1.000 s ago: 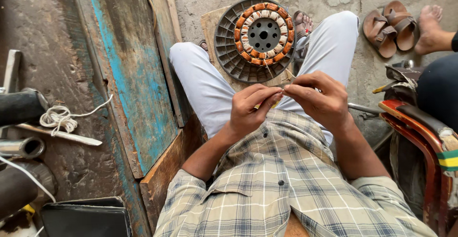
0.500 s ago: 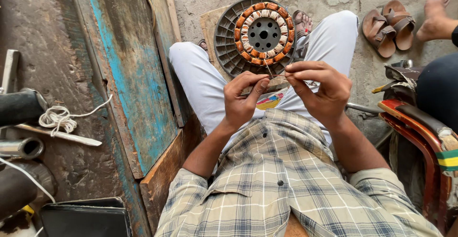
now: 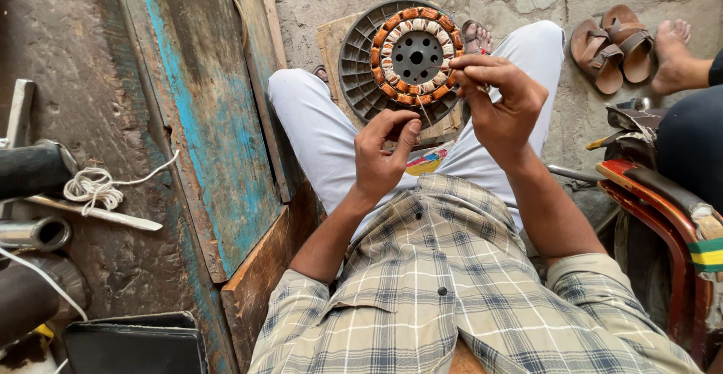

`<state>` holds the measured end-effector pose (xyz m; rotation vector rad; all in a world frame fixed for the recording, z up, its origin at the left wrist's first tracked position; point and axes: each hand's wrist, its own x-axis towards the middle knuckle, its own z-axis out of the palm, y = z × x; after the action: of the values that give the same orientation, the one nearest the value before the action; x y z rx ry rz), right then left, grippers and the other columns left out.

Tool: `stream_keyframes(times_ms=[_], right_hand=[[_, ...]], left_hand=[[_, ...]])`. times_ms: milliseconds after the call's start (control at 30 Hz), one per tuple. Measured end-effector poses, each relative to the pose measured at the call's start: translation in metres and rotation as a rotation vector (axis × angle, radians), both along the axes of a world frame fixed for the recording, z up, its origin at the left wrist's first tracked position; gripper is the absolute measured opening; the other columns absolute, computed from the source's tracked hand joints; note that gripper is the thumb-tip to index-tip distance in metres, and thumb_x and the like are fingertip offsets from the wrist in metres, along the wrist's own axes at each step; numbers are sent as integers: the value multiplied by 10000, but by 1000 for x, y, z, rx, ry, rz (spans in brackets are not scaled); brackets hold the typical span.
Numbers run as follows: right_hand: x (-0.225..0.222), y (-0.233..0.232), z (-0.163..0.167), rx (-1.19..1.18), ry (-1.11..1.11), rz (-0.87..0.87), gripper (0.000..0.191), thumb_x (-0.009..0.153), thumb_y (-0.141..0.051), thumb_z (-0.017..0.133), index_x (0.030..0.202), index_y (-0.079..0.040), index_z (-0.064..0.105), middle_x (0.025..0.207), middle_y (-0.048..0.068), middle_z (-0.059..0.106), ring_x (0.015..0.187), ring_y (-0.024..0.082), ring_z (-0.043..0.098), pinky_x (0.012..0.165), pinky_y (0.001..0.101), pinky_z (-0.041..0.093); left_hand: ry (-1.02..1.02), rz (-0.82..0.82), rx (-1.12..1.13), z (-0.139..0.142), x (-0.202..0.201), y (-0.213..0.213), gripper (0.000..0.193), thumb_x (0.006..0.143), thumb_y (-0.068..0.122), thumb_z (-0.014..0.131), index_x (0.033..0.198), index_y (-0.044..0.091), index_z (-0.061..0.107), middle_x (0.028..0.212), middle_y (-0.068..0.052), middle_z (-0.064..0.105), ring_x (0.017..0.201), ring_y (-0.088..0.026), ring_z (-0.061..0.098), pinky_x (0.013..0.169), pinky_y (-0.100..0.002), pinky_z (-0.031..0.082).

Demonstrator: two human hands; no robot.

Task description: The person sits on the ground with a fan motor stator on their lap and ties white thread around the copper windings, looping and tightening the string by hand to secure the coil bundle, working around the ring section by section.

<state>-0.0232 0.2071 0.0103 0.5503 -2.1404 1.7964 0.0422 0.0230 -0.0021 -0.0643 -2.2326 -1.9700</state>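
So the hands have come apart now. A second ago both were pinched together low over the lap; now the right hand (image 3: 501, 103) is up beside the fan stator (image 3: 410, 58), its fingers nipped on what looks like a thin copper wire (image 3: 440, 67) running to the ring of windings. The left hand (image 3: 380, 155) hangs just below the stator, fingers curled in, thumb to fingertips. Can't tell if there's anything in them. My read: the work has moved from fiddling with the strand itself to the windings.

The stator sits on a wooden board (image 3: 331, 46) on the floor between the person's knees, tilted toward them.

Room-wise, it's tight. Left of the stator a blue-painted plank (image 3: 199, 118) stands close against the knee. Right of it are a pair of brown sandals (image 3: 606, 42) and someone else's bare foot (image 3: 674, 54), near but apart. A red frame (image 3: 655, 208) crowds the right elbow. Open space is mostly straight above the stator.
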Motion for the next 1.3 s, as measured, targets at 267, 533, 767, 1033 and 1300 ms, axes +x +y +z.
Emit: stream_keyframes(times_ms=[267,533,767,1033,1300], right_hand=[[-7,-3,-7,94,34,-20,121,1044,94,743,1053,36,636,1103,158,744,961,178,726,778,264,617],[-19,-5,-9,141,67,4,119,1047,61,758,1056,24,645,1078,152,756,916,159,726,703,242,586],[-35,-3,-14,207,-154,28,126,1059,6,777,1080,20,654,956,110,748,808,105,668,693,235,528],[-52,-5,-10,326,-202,124,157,1023,-9,791,1138,19,687,976,120,773,841,85,728,705,229,589],[-47,-9,-1,405,-196,74,199,980,-45,823,1146,-9,719,972,105,780,660,82,627,565,248,497]], left_hand=[[30,-7,-20,-10,2,-1,90,1018,94,691,1077,26,699,855,-49,691,733,-109,695,649,-252,557],[43,-30,-8,-15,3,-4,86,1025,105,683,1072,35,702,853,-46,689,728,-104,693,634,-240,559],[126,9,-117,-14,3,-6,96,996,83,717,1083,44,710,887,-52,698,743,-125,669,640,-271,546],[320,184,-577,-1,-13,-13,310,889,172,826,1167,90,716,973,-46,633,884,-210,614,716,-352,539],[279,95,-580,3,-20,-13,246,904,127,823,1147,141,782,872,-1,663,743,-151,646,632,-319,522]])
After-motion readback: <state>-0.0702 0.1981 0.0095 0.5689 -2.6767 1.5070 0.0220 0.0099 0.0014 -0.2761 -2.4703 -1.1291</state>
